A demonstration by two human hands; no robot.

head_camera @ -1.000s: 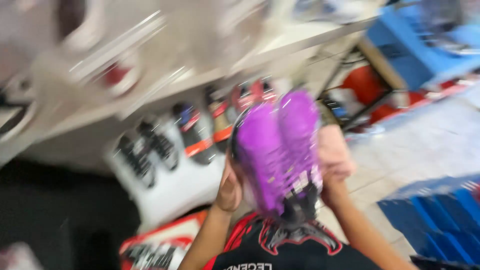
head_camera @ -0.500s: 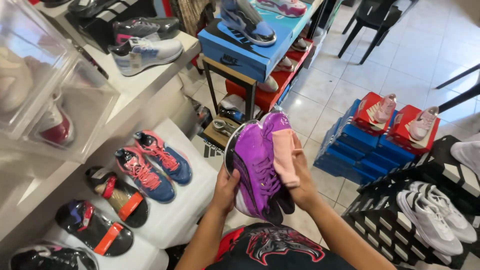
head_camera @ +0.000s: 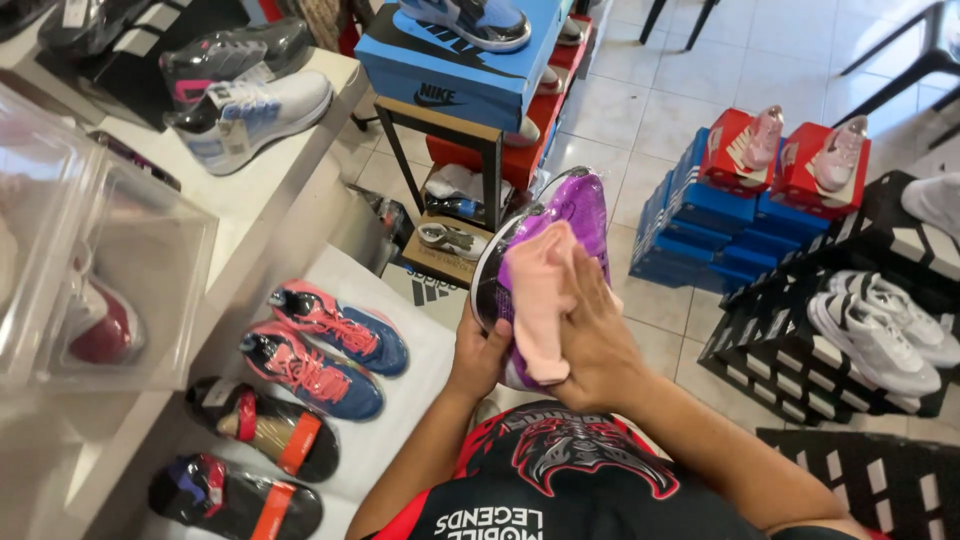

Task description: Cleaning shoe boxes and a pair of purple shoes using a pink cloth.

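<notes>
The right hand (head_camera: 590, 335) lies flat, fingers together, pressing a pink cloth (head_camera: 540, 300) against a purple shoe (head_camera: 575, 205) held sole-up at chest height — the left hand (head_camera: 480, 355) curls around the shoe's near end from below, gripping it. Just to the left, on a low white shelf (head_camera: 420, 340), sits a pair of blue-and-coral running shoes (head_camera: 325, 350), with black sandals (head_camera: 265, 430) nearer the viewer. Beyond the shoe stands a dark metal rack (head_camera: 490, 160) topped by a blue shoebox (head_camera: 470, 75). To the right, pale pink shoes (head_camera: 800, 150) rest on red boxes over a blue stack — white sneakers (head_camera: 880, 325) nearby on black crates.
</notes>
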